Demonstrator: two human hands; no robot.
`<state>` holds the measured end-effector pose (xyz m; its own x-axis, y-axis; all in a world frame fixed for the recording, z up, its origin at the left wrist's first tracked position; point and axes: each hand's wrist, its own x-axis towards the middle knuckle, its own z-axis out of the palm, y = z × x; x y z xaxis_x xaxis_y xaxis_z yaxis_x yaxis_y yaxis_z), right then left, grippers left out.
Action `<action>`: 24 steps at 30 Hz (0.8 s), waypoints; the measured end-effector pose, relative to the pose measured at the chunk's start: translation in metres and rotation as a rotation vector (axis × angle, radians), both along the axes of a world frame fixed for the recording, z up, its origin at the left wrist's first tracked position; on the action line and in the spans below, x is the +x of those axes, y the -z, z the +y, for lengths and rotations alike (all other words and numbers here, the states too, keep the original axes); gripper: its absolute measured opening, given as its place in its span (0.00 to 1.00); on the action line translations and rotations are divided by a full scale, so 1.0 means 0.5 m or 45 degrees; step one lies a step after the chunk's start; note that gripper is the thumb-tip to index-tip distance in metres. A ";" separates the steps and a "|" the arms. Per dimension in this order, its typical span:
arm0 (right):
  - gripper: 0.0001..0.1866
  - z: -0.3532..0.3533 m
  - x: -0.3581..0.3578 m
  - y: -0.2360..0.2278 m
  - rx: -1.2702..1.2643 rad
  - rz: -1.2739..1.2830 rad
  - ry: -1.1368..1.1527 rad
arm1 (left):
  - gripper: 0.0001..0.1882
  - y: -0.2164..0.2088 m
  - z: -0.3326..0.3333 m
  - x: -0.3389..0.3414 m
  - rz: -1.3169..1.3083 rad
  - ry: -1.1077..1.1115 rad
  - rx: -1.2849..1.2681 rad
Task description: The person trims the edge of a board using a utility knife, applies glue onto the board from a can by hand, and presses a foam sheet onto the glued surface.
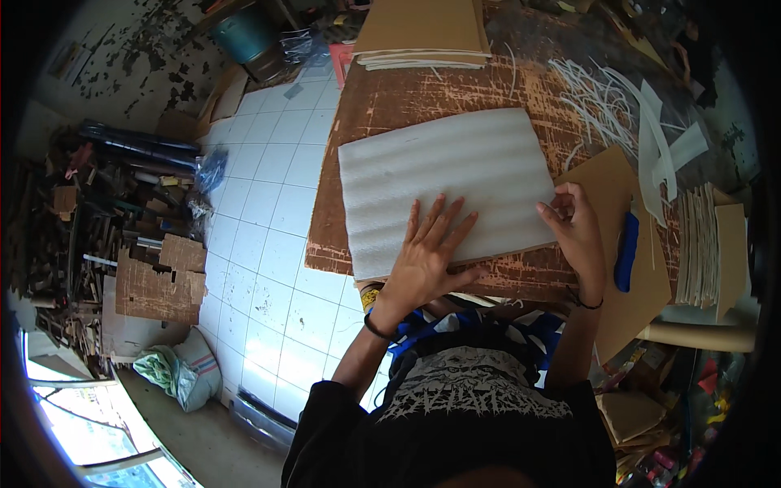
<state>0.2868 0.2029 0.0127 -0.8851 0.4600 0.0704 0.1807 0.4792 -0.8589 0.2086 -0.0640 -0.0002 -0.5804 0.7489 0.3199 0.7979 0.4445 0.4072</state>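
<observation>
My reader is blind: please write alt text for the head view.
A person's left hand lies spread on a white foam sheet on a brown table; the right hand is at the sheet's right edge. A blue tool lies on cardboard.

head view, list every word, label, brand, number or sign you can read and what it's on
None can be read.
Black short-sleeved cloth shirt: jagged pale lettering, too stylised to read.
White woven sack with coloured bands: no legible text.
White ribbed rectangular foam sheet: no printing visible.
</observation>
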 end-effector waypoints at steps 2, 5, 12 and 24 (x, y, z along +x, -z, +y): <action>0.21 -0.015 -0.006 -0.029 0.169 0.045 0.073 | 0.39 -0.022 -0.022 -0.017 -0.020 0.017 0.062; 0.16 -0.029 -0.047 -0.074 0.319 0.192 -0.123 | 0.27 -0.051 -0.073 -0.081 -0.248 -0.266 0.329; 0.14 -0.226 -0.341 -0.120 0.570 0.438 -0.888 | 0.25 0.009 -0.158 -0.234 0.038 -0.899 0.043; 0.19 -0.331 -0.497 0.089 0.749 0.610 -0.840 | 0.26 0.050 -0.160 -0.249 -0.150 -0.878 0.337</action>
<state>0.0382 0.0372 -0.0316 -0.7693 -0.3348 0.5442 -0.5768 0.7302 -0.3661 0.0843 -0.1440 -0.0253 -0.9320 0.1090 0.3456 0.3179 0.7035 0.6356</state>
